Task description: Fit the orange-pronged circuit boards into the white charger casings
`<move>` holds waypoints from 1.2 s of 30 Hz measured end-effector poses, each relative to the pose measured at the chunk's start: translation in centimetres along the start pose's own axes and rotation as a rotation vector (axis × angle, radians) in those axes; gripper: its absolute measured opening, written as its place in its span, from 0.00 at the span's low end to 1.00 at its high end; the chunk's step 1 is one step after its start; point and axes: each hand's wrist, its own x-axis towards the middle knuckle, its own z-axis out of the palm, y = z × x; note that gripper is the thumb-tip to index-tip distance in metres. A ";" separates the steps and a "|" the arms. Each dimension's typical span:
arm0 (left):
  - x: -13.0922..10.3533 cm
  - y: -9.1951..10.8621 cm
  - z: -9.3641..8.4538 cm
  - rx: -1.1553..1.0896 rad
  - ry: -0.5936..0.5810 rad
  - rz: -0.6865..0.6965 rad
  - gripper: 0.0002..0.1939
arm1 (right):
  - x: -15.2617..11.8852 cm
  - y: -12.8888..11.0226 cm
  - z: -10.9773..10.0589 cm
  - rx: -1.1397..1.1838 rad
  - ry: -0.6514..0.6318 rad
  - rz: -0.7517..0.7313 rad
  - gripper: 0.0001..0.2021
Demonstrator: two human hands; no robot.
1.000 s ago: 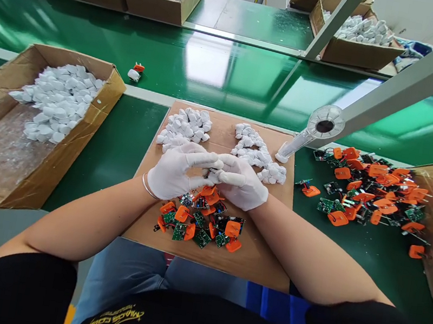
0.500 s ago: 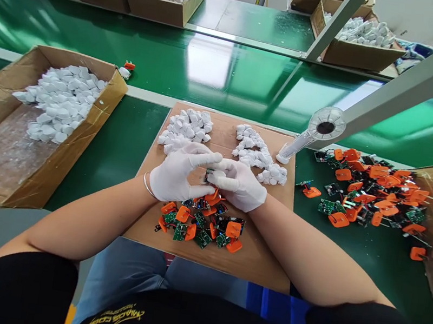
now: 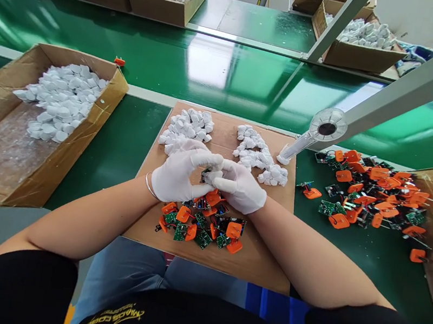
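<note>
Both hands wear white gloves and meet over the middle of a cardboard sheet (image 3: 269,247). Between their fingertips is a small dark green circuit board (image 3: 207,172), partly hidden by the gloves. My left hand (image 3: 181,174) curls round it from the left, thumb below and fingers above. My right hand (image 3: 239,186) pinches it from the right. Just below the hands lies a pile of green boards with orange parts (image 3: 204,226). Behind them on the cardboard are two heaps of white pieces, one on the left (image 3: 189,127) and one on the right (image 3: 256,154).
An open box of white pieces (image 3: 96,115) stands at left. A clear plastic reel (image 3: 328,126) sits by a slanted metal post (image 3: 410,83). More orange and green parts (image 3: 383,196) lie at right beside another box (image 3: 431,177). The green belt (image 3: 156,48) runs behind.
The board between the fingers has tilted and shifted slightly left. On the belt, the orange part behind the left box has moved left, and the white piece near it is out of sight.
</note>
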 end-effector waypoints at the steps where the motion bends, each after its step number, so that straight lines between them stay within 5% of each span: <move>1: 0.1 0.0 -0.2 0.002 -0.065 0.007 0.28 | 0.0 0.0 -0.1 -0.012 -0.006 0.014 0.18; 5: 0.1 -0.2 -0.8 0.073 -0.240 0.011 0.24 | -0.1 -0.2 -0.3 -0.085 -0.043 0.064 0.16; 10: -0.3 -0.4 -0.1 0.060 -0.156 0.018 0.04 | -0.3 -0.1 0.0 -0.157 -0.025 0.055 0.18; 23: -0.1 -0.6 1.0 -0.016 -0.019 0.207 0.06 | -0.3 -0.6 0.2 -0.468 -0.144 -0.034 0.15; 36: -0.2 -0.1 0.8 0.013 0.022 0.059 0.13 | -0.2 0.3 0.4 -0.172 -0.011 0.033 0.16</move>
